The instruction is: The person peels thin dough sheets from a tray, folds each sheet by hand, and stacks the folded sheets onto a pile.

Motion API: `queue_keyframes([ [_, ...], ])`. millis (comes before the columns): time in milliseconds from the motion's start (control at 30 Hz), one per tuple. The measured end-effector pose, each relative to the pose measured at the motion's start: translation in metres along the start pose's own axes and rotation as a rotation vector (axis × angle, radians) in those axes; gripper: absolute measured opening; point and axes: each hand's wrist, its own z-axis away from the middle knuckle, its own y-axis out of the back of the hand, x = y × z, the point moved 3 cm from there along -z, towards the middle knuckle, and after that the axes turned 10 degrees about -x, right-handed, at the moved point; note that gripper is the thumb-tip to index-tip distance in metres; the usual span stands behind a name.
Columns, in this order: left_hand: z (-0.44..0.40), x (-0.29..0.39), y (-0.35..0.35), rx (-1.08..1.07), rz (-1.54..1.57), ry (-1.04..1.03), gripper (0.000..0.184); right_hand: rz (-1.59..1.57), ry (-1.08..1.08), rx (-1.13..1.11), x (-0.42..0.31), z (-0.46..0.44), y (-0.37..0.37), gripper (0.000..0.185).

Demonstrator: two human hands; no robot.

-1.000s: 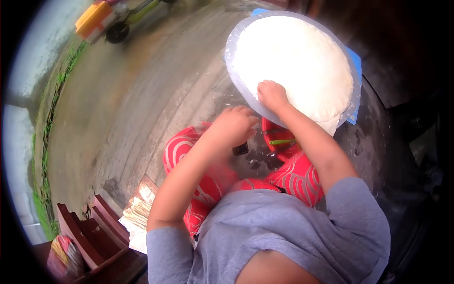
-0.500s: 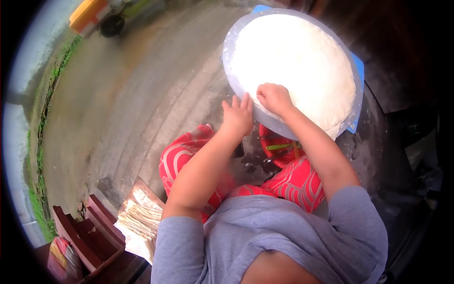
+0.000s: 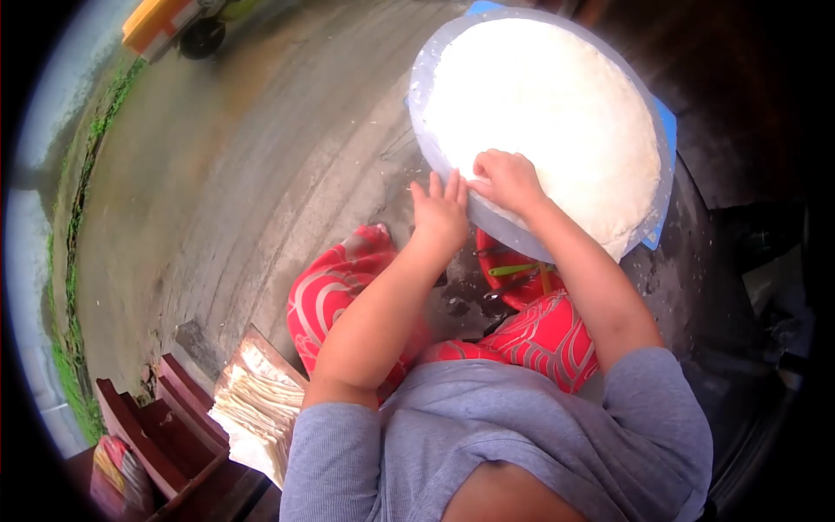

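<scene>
A large round white sheet, dough-like and floury [image 3: 548, 122], covers most of a round grey board [image 3: 424, 96] in front of me. My left hand [image 3: 441, 209] is open at the board's near left edge, its fingers spread and the fingertips at the rim. Beside it, my right hand [image 3: 511, 181] has its fingers curled and its thumb toward the left, in a pinch at the near edge of the white sheet. What lies between those fingertips is mostly hidden.
Blue material [image 3: 665, 130] shows under the board. Below it is a red basin [image 3: 513, 291] with a green-handled tool [image 3: 511, 270]. Thin folded pale sheets [image 3: 257, 404] are stacked at lower left, near a reddish wooden rack [image 3: 174, 435]. An orange-and-white vehicle [image 3: 161, 24] stands farther off.
My right thumb has moved out to the left from the curled fingers. The left hand stays at the rim, and the whole view has shifted slightly.
</scene>
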Motion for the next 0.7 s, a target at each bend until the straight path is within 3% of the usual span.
queue_keyframes([
  [167, -0.002, 0.0, -0.003, -0.014, 0.02, 0.008, 0.062, 0.169, 0.035, 0.016, 0.003, -0.005, -0.014, 0.01],
  [233, -0.005, 0.001, -0.005, 0.026, -0.016, 0.052, 0.085, 0.151, -0.002, 0.038, 0.005, -0.005, -0.013, 0.01],
  [400, -0.004, 0.0, -0.005, 0.01, -0.03, 0.046, 0.085, -0.048, -0.037, 0.064, 0.001, -0.002, 0.0, 0.009],
  [567, -0.004, 0.0, -0.006, 0.021, -0.027, 0.046, 0.086, 0.138, 0.134, 0.094, 0.001, -0.003, -0.01, 0.01],
  [700, -0.003, 0.0, -0.006, 0.042, -0.02, 0.042, 0.086, 0.275, 0.074, 0.059, 0.002, -0.006, -0.018, 0.011],
])
